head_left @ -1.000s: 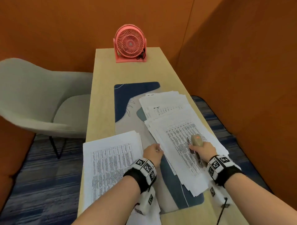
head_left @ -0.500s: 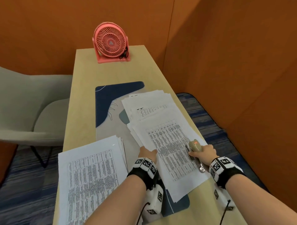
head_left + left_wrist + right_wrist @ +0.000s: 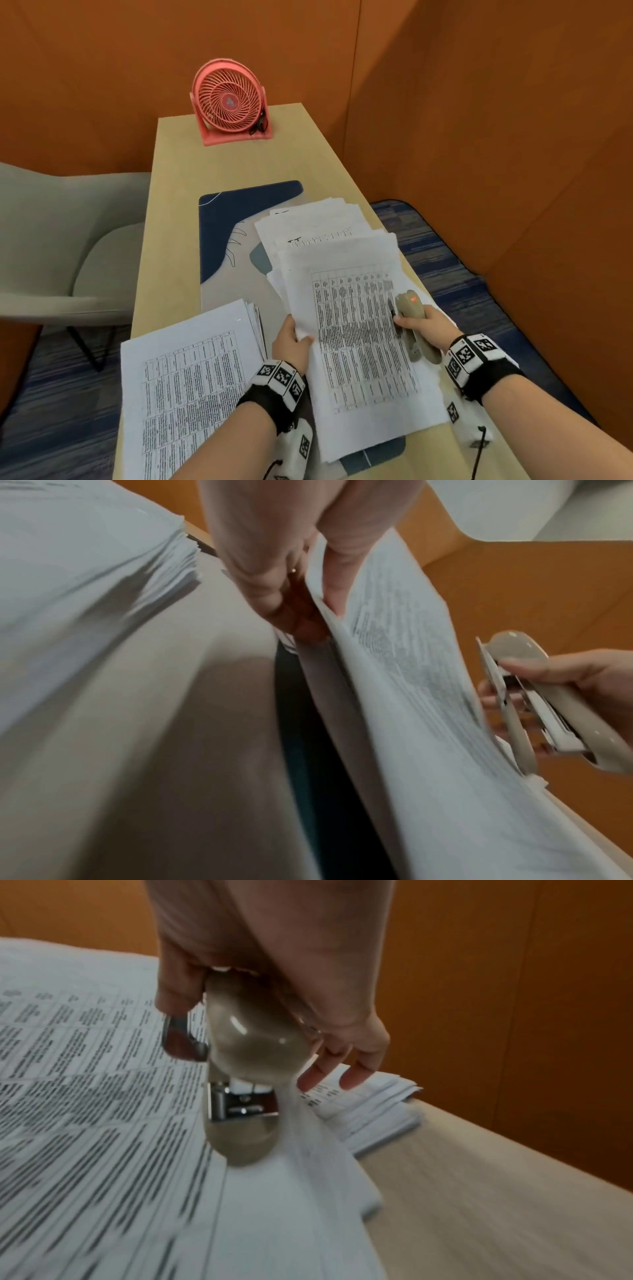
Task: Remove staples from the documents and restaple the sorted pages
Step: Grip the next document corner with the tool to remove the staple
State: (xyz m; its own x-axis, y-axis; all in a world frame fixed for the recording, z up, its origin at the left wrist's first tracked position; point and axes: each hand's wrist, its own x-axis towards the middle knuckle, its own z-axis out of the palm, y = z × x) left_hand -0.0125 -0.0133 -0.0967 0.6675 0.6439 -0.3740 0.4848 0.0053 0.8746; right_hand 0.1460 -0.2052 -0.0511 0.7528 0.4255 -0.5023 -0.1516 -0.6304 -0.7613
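A printed document point(image 3: 359, 329) of several pages lies lifted over the right-hand pile of papers point(image 3: 315, 222). My left hand point(image 3: 294, 339) pinches its left edge, thumb on top point(image 3: 334, 588), fingers underneath. My right hand point(image 3: 423, 322) grips a beige stapler point(image 3: 411, 315) at the document's right edge; in the left wrist view the stapler point(image 3: 534, 696) stands beside the sheet edge, and in the right wrist view the stapler point(image 3: 246, 1069) points down over the pages. A second stack of printed sheets point(image 3: 191, 377) lies at the left front of the table.
A blue and grey desk mat point(image 3: 239, 212) lies under the papers on the narrow wooden table point(image 3: 191, 164). A pink desk fan point(image 3: 229, 102) stands at the far end. A grey chair point(image 3: 51, 240) stands left. Orange walls close in on the right and behind.
My left hand has taken hold of the top document's left edge and lifted it off the pile. The right hand stays on the stapler at the right edge. The head view has shifted.
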